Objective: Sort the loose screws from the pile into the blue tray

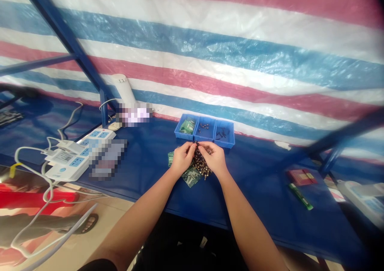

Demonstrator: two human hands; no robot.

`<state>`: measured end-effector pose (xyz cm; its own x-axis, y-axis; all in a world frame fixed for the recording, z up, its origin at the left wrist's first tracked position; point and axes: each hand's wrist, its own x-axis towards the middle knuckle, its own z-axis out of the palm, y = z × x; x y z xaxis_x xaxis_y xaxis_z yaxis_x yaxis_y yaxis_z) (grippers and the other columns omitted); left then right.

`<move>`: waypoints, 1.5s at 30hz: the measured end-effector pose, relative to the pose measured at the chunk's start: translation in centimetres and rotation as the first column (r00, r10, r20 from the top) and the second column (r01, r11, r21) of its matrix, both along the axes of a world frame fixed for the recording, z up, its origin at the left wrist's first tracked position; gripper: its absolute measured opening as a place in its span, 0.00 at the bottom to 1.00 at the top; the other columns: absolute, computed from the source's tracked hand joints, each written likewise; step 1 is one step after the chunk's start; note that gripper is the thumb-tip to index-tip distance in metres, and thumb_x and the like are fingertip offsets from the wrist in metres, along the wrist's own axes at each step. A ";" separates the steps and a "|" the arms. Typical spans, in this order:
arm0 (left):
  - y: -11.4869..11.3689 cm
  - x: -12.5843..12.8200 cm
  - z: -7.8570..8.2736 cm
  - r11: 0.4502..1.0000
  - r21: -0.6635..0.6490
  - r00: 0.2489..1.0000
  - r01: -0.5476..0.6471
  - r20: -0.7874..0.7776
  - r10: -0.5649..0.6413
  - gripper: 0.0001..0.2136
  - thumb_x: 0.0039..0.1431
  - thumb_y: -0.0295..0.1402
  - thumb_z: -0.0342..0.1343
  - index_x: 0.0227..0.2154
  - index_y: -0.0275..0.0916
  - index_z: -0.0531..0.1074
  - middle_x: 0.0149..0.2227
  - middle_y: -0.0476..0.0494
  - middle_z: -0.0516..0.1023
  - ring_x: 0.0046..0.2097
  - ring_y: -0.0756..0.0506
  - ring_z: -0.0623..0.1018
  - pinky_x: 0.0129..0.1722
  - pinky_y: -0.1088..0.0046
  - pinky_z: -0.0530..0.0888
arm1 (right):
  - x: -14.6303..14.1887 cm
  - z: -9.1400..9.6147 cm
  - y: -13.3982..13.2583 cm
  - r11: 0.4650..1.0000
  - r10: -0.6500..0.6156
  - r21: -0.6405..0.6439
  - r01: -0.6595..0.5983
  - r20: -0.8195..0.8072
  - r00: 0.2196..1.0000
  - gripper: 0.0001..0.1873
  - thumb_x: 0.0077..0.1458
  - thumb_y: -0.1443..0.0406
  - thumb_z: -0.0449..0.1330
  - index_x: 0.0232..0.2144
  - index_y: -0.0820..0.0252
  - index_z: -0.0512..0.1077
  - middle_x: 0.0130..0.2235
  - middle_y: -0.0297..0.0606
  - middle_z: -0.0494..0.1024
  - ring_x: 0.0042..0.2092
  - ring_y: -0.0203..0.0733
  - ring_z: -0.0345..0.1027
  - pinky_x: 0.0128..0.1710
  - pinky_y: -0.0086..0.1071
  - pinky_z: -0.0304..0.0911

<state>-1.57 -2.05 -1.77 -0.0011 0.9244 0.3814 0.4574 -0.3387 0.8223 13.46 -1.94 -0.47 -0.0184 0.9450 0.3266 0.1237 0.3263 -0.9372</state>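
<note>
Two bare forearms reach in over the near edge of the blue bench [255,199]. The left hand [182,157] is nearly closed, fingers curled, thumb and forefinger pinched together; the right hand [214,157] mirrors it, and their tips meet at one small dark piece [197,143], held between them above the bench. Below the hands lies one heap of small brassy and dark screws [202,167], too many to count, with a green packet [191,177] at its near side and more green just left, perhaps a second packet. Off to the left is one white power strip [81,153]. Beyond the hands stand three joined blue bins [205,134]: green packets, uncounted, in the left; several small dark screws in the middle; a few dark pieces in the right. One striped sheet [210,75] hangs behind.
</note>
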 end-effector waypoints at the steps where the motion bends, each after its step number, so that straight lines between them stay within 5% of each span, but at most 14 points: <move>1: 0.0 0.0 0.0 1.000 0.001 1.000 0.004 -0.001 -0.004 0.15 0.65 0.42 0.48 0.32 0.38 0.74 0.21 0.52 0.72 0.25 0.51 0.72 0.29 0.78 0.68 | 0.0 0.0 0.0 1.000 -0.002 -0.001 0.002 0.003 1.000 0.14 0.55 0.58 0.61 0.41 0.58 0.77 0.37 0.40 0.81 0.37 0.42 0.75 0.39 0.35 0.70; 12: -0.1 0.1 -0.2 1.000 0.012 0.999 0.001 0.036 -0.001 0.13 0.62 0.42 0.52 0.42 0.39 0.74 0.21 0.51 0.73 0.24 0.51 0.72 0.27 0.77 0.69 | 0.2 0.1 0.0 1.000 -0.020 -0.001 0.020 0.019 1.000 0.12 0.55 0.59 0.61 0.38 0.58 0.78 0.36 0.39 0.81 0.35 0.42 0.74 0.37 0.34 0.70; 20: -0.2 0.1 -0.1 1.000 0.019 0.999 0.003 0.033 -0.004 0.13 0.64 0.42 0.50 0.35 0.38 0.73 0.21 0.51 0.72 0.24 0.51 0.72 0.28 0.77 0.69 | 0.0 0.1 0.0 1.000 -0.014 0.000 0.014 -0.012 1.000 0.14 0.54 0.58 0.61 0.41 0.58 0.77 0.36 0.39 0.81 0.36 0.42 0.75 0.39 0.35 0.70; 26: -0.2 0.1 -0.1 1.000 0.020 0.999 0.007 0.042 -0.008 0.13 0.63 0.42 0.52 0.41 0.39 0.72 0.21 0.52 0.72 0.24 0.51 0.72 0.28 0.77 0.69 | -0.1 0.0 0.1 1.000 -0.029 -0.002 0.029 -0.031 0.999 0.13 0.54 0.58 0.61 0.39 0.58 0.78 0.37 0.39 0.81 0.36 0.42 0.75 0.39 0.35 0.71; 45: -0.1 0.2 -0.2 1.000 0.015 1.000 -0.019 0.013 0.019 0.14 0.64 0.43 0.50 0.36 0.39 0.74 0.21 0.52 0.72 0.24 0.51 0.72 0.27 0.77 0.68 | 0.0 0.0 0.2 0.995 0.031 -0.096 -0.040 -0.086 0.996 0.14 0.51 0.56 0.64 0.37 0.58 0.79 0.36 0.40 0.82 0.36 0.44 0.75 0.40 0.37 0.72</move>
<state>-1.41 -2.14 -1.99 -0.0233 0.9181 0.3956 0.4532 -0.3430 0.8228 13.46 -1.70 -0.46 -0.0290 0.9717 0.2343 0.0332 0.2352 -0.9714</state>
